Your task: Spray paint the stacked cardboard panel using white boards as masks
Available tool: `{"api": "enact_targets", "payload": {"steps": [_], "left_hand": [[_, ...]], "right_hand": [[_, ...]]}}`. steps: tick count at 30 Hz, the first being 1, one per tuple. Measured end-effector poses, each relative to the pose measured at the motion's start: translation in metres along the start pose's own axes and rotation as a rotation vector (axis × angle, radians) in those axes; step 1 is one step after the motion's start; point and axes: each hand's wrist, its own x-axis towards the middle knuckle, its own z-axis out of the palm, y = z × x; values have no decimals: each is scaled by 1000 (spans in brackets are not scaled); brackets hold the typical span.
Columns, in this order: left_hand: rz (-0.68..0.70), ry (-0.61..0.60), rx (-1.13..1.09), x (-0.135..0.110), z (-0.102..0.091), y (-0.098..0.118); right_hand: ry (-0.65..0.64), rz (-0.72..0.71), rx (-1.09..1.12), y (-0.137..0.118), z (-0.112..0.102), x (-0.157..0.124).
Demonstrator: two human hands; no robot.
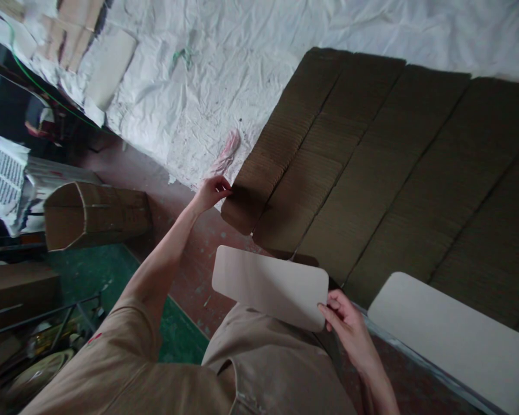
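Note:
My right hand grips a pale, flat panel with rounded corners by its right end, thumb on top. This panel hangs in front of my lap, apart from the table. My left hand is closed at the left edge of the nearest row of dark brown panels, thumb and fingers pinched at that edge. The brown panels lie overlapping in several long rows, with thin gaps between rows. Another pale panel rests over the near ends of the rows at the right.
Wrinkled white sheeting covers the table, with a crumpled pinkish scrap on it. Cardboard pieces lie at the far left. An open cardboard box and a white crate stand on the floor to the left, near a green mat.

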Motion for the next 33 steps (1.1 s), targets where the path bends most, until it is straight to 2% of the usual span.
{"api": "enact_targets", "payload": {"steps": [7,15,23,30,33], "left_hand": [[-28,-11,38,1,-1,4],[-13,-104,-25,8,-5,9],[-28,-144,-13,14,-9,10],[18,-149,17,17,-9,6],[-5,-100,4,11,-8,6]], "right_hand": [[-16,-10,7,4,0,3],[-14,-13,4,0,1,6],[-32,1,7,-4,4,7],[-43,-4,1,1,3,6],[-45,-8,-3,2,4,7]]}}
